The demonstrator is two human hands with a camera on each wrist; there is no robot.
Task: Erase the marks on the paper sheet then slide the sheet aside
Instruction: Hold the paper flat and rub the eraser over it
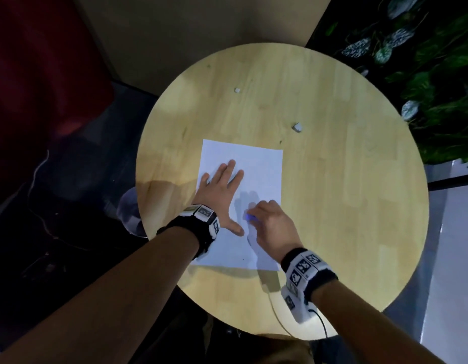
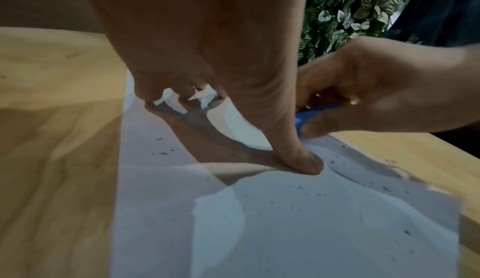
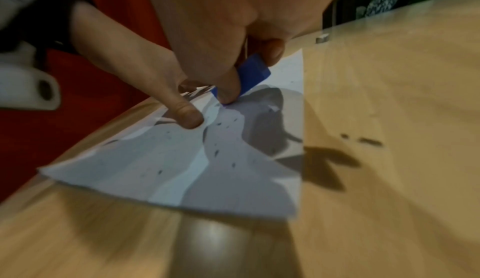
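Note:
A white paper sheet (image 1: 261, 174) lies on the round wooden table (image 1: 345, 206), near its left front part. My left hand (image 1: 222, 190) lies flat on the sheet with fingers spread, pressing it down; its thumb (image 2: 298, 159) touches the paper. My right hand (image 1: 269, 222) pinches a blue eraser (image 3: 253, 73) between thumb and fingers, its end against the paper beside the left thumb. Dark eraser crumbs (image 2: 311, 194) are scattered over the sheet (image 2: 285, 231). Any marks under the hands are hidden.
Two small pale eraser-like pieces lie on the table beyond the sheet, one (image 1: 237, 90) far back, one (image 1: 297, 126) to the right. Leafy plants (image 1: 424, 74) stand past the table's right edge. A dark red seat (image 1: 44, 74) is at left.

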